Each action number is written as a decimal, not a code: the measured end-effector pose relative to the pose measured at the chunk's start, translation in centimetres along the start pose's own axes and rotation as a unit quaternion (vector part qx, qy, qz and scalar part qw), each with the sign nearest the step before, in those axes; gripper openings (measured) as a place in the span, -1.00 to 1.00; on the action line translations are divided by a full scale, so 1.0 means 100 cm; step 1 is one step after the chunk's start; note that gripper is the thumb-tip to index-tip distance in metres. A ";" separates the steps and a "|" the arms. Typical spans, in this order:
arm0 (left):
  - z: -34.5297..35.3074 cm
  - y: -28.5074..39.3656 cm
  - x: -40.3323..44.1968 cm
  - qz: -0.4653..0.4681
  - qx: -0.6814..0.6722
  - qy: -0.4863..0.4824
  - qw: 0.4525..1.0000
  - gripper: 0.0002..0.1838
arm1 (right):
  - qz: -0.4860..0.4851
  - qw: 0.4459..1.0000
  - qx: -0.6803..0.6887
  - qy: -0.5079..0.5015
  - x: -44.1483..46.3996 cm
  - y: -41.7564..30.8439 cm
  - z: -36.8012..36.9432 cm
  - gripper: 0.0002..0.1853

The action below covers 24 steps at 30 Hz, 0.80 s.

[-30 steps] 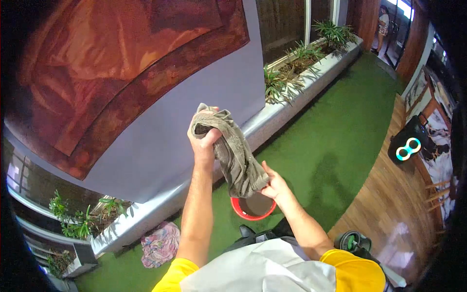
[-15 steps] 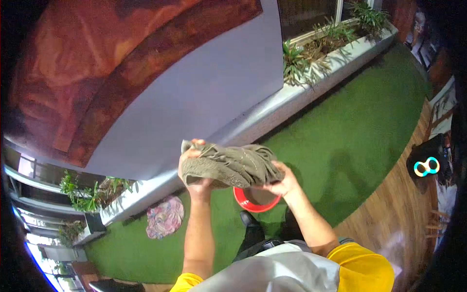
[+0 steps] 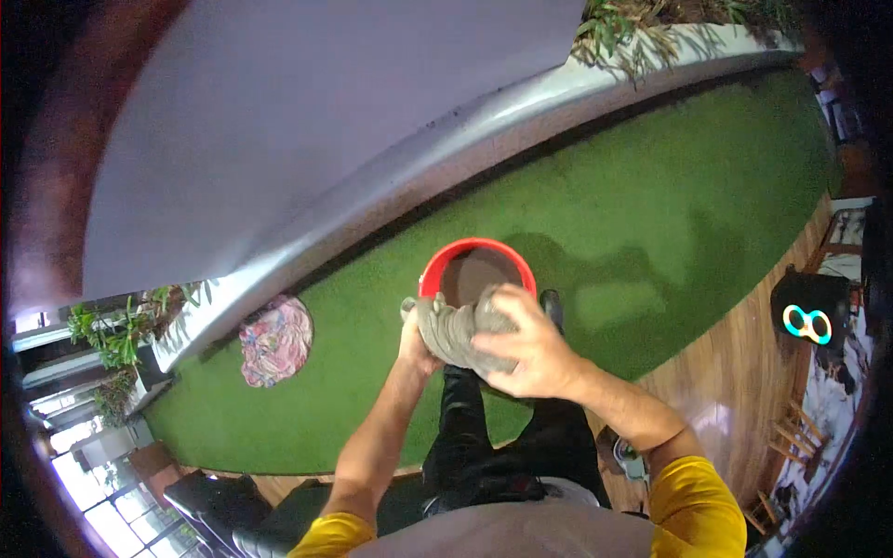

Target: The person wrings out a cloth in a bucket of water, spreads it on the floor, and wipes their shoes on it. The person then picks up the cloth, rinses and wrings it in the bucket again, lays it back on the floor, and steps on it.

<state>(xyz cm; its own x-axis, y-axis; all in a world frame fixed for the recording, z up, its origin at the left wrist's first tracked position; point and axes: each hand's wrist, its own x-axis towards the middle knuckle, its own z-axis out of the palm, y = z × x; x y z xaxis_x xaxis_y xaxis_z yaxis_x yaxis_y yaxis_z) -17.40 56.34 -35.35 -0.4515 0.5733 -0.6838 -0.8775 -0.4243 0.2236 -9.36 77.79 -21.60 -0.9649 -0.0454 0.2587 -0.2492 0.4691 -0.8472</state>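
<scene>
A grey-green cloth (image 3: 454, 333) is bunched and twisted between my two hands, in front of my body. Its left end is in the closed grip of my left hand (image 3: 419, 346). From the right, my right hand (image 3: 535, 352) wraps over the other end, its fingers somewhat spread across the folds. Just beyond the cloth, and partly covered by it, a red bucket (image 3: 523, 263) stands on the green turf; what lies inside it looks brownish grey and murky.
A crumpled pink patterned cloth (image 3: 277, 342) lies on the turf (image 3: 642, 223) to the left. A white planter ledge (image 3: 521, 107) runs along the wall. At right are wood flooring (image 3: 702, 381) and a black speaker with lit rings (image 3: 807, 323).
The cloth came down and nearer my body, and is now bunched tighter. My right hand shifted from under its end to over it. My view tilted down, showing more of the bucket.
</scene>
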 end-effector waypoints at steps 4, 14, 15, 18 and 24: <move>-0.074 -0.008 0.092 -0.118 0.049 0.042 0.991 -0.63 | -0.050 0.981 -0.029 -0.188 -0.014 0.065 0.063 -0.69; -0.239 -0.085 0.274 -0.030 0.609 0.303 0.733 -0.54 | -0.045 0.939 -0.081 -0.332 -0.080 0.257 0.207 -0.72; -0.234 -0.087 0.269 -0.003 0.575 0.322 0.752 -0.54 | -0.024 0.948 -0.066 -0.311 -0.092 0.267 0.212 -0.68; -0.222 -0.084 0.247 0.092 0.468 0.374 0.796 -0.54 | 0.053 0.968 -0.042 -0.243 -0.116 0.281 0.204 -0.56; -0.153 -0.069 0.177 0.317 0.235 0.308 0.866 -0.63 | 0.506 0.715 0.455 0.161 -0.138 0.256 0.190 -0.79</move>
<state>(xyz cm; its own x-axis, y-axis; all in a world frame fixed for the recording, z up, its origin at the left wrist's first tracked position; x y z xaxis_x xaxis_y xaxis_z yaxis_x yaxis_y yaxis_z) -16.85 58.73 -59.62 -0.8216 -0.2135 -0.5285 -0.5193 -0.1021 0.8485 -4.00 73.65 -55.72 -0.6562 0.1849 -0.7316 0.4718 -0.6561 -0.5890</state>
